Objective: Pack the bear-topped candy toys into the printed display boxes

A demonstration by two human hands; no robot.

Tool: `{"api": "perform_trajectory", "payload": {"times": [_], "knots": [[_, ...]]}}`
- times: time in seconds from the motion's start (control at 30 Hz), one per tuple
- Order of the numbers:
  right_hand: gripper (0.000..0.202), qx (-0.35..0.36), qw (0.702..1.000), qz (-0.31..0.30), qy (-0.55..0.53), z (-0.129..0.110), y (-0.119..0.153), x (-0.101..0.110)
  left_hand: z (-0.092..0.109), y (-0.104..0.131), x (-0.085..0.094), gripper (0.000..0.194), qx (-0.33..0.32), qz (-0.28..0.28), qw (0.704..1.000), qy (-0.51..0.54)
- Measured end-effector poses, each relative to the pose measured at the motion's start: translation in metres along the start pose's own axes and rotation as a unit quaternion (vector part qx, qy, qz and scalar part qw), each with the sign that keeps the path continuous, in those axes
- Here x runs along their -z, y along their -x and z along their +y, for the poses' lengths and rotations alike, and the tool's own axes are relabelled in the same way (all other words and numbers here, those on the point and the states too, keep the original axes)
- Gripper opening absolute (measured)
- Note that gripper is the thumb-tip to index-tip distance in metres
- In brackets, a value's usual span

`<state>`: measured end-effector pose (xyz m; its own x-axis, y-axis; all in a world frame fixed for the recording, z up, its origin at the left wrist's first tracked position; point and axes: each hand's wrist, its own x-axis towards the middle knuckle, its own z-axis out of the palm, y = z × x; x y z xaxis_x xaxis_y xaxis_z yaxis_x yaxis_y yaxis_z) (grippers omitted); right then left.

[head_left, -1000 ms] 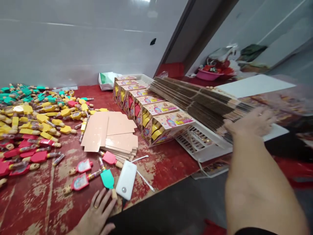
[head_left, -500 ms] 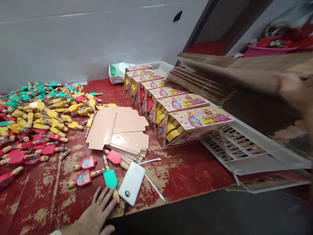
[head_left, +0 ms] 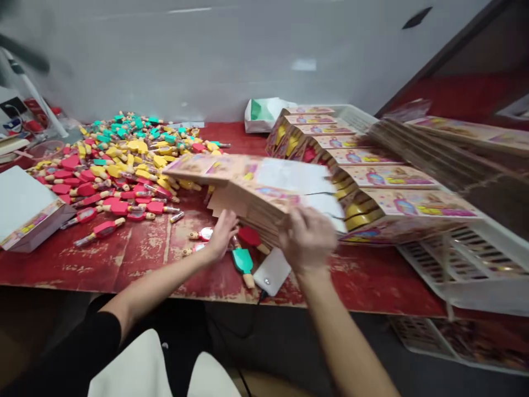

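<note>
A thick stack of flat printed cartons [head_left: 256, 187] hangs over the middle of the red table [head_left: 136, 253]. My right hand [head_left: 308, 240] grips its near right edge. My left hand [head_left: 223, 231] reaches under its left underside and touches it. Below the stack lie a red toy [head_left: 250, 236], a teal toy [head_left: 243, 262] and a white power bank [head_left: 273, 273]. The stack hides the pile of plain pink card blanks seen earlier.
A big heap of yellow, red and teal toys [head_left: 119, 160] covers the table's left. A row of filled display boxes [head_left: 372, 176] leans in a white basket [head_left: 475, 270] on the right, beside more flat cartons [head_left: 450, 154]. A closed box [head_left: 25, 212] sits far left.
My right hand lifted a stack of flat cartons from the pile at right and carried it left to the table's middle. My left hand left the table edge and went under the stack.
</note>
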<state>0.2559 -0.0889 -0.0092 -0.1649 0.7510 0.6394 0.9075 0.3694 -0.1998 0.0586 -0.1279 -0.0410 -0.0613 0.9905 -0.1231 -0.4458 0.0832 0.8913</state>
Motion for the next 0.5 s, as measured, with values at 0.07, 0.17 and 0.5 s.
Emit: {"api": "perform_trajectory", "payload": {"times": [0.07,0.17,0.5], "knots": [[0.038,0.004,0.996,-0.071,-0.060,-0.034,0.025,-0.033,0.019,-0.023,0.004,0.062,0.040,0.024,0.997,0.065],[0.039,-0.029,0.975,-0.161,-0.149,-0.053,0.051,-0.061,0.029,-0.027,0.030,0.051,0.069,0.051,0.994,0.064],[0.085,-0.307,0.926,-0.210,-0.058,-0.001,-0.063,-0.098,0.028,0.069,0.117,0.051,0.050,0.113,0.992,-0.013]]}}
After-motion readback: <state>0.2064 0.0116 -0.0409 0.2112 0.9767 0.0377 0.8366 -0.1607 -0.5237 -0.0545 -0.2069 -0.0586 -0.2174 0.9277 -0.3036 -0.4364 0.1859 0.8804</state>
